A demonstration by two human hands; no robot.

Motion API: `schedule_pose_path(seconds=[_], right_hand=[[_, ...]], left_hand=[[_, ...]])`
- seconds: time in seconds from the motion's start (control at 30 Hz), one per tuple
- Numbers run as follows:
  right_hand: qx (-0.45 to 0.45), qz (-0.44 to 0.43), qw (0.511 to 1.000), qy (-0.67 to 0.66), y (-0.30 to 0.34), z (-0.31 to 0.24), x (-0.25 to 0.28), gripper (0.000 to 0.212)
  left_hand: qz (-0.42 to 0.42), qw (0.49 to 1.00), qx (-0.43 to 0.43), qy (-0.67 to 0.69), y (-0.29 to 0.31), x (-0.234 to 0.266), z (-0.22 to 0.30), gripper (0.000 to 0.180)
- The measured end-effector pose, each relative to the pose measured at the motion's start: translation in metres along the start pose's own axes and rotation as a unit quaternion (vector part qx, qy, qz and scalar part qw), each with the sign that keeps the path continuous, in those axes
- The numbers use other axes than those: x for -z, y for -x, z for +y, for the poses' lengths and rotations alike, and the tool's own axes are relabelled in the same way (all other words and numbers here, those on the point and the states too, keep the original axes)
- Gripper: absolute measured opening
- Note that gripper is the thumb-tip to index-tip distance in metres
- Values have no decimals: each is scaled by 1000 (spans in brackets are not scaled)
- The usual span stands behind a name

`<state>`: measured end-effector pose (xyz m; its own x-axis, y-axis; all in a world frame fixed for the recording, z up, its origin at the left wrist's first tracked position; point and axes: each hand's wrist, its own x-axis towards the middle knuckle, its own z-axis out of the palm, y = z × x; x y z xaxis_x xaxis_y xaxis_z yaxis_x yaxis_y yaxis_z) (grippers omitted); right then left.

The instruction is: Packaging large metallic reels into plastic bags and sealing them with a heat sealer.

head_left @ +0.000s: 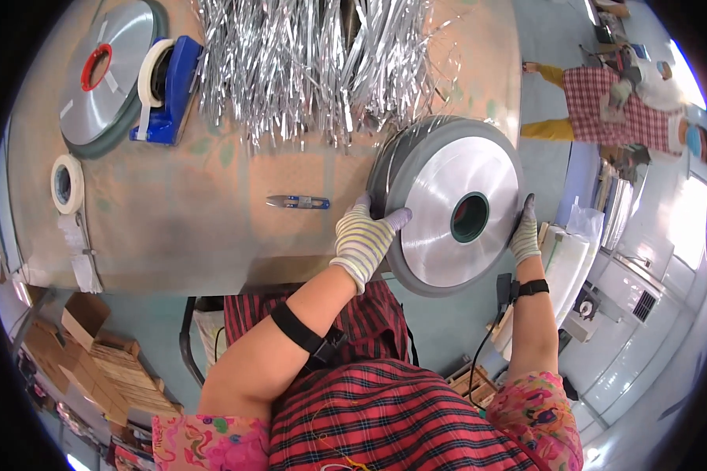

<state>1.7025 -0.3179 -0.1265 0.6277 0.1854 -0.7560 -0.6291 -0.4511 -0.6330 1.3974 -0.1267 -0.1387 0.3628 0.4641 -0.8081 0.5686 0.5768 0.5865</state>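
Note:
A large silver reel with a green-rimmed centre hole tilts toward me at the front right edge of the table. My gloved left hand grips its left rim, the thumb laid over the shiny face and the other fingers partly hidden at the edge. At the right rim, my gloved right hand holds the reel from the side, some fingers out of sight. A pair of blue-handled thread snips lies on the table left of my left hand. Behind the reel spreads a bundle of silver tinsel strips.
On the left of the table stand another silver reel with a red core, a blue tape dispenser and a white tape roll. Cardboard boxes sit on the floor at left. Another person is at the far right.

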Motion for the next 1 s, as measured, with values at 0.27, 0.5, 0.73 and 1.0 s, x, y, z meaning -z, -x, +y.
schedule_pose_path(seconds=[0.27, 0.5, 0.73, 1.0], right_hand=[[17, -45, 999, -13, -15, 8, 23, 85], [-19, -83, 994, -65, -20, 22, 29, 79], [2, -93, 994, -59, -15, 27, 30, 81], [30, -95, 993, -70, 7, 15, 28, 83]], left_hand=[[32, 999, 2, -10, -11, -9, 0, 70], [-14, 994, 30, 108, -14, 1, 8, 83], [4, 999, 18, 26, -23, -7, 5, 84], [22, 999, -1, -49, -20, -5, 19, 86]])
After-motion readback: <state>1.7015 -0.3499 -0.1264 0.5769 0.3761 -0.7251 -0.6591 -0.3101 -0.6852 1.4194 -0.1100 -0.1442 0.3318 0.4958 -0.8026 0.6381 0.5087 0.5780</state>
